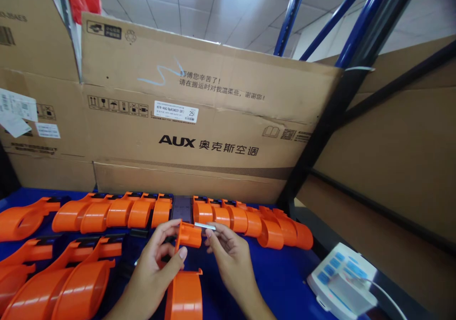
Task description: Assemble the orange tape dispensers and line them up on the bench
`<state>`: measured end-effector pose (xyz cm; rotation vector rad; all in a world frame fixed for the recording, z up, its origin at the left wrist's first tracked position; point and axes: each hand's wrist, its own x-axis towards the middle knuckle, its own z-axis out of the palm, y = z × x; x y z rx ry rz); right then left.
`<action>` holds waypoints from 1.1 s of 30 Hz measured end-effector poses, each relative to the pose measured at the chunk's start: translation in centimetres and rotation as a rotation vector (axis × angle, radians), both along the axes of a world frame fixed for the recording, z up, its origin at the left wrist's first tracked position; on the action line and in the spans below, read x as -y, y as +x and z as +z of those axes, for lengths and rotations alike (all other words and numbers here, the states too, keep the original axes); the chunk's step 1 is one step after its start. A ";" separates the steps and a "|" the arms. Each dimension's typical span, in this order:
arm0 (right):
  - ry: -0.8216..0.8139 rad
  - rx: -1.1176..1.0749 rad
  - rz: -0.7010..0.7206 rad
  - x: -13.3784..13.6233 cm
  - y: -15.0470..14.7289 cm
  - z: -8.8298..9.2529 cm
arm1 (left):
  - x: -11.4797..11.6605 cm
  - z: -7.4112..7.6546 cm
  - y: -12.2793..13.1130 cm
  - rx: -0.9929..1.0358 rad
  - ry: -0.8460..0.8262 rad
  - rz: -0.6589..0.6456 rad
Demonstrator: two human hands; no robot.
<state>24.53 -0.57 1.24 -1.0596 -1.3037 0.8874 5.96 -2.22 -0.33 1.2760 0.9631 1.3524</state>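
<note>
My left hand (160, 265) is closed around an orange plastic part (190, 235), with its thumb and fingers at the part's upper end. That end has a flat flange and a stubby tube pointing right. Below my fingers a wide curved orange band (185, 294) shows; it looks like the same piece, though my hand covers the join. My right hand (231, 258) pinches a small silvery ribbed piece, seemingly a spring (205, 226), between thumb and fingers. Its left end lies close to the tube's top edge; whether they touch I cannot tell.
Rows of similar orange parts (96, 215) with dark ends lie on the blue surface (270, 282), left and back right (245, 221). At right stands a white device with blue buttons (342, 282) and a cable. Behind rises a large cardboard sheet (213, 120) beside a dark rack post (320, 134).
</note>
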 end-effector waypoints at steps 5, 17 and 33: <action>0.050 0.036 -0.083 0.2 0.3 -0.4 | -0.2 -0.1 0.1 0.053 0.003 0.091; 0.294 0.544 0.073 1.7 -0.1 0.4 | -0.4 0.2 -0.2 0.026 -0.061 0.024; 0.243 1.144 0.493 1.4 -1.2 1.1 | -1.1 3.1 -2.6 0.490 -0.231 0.250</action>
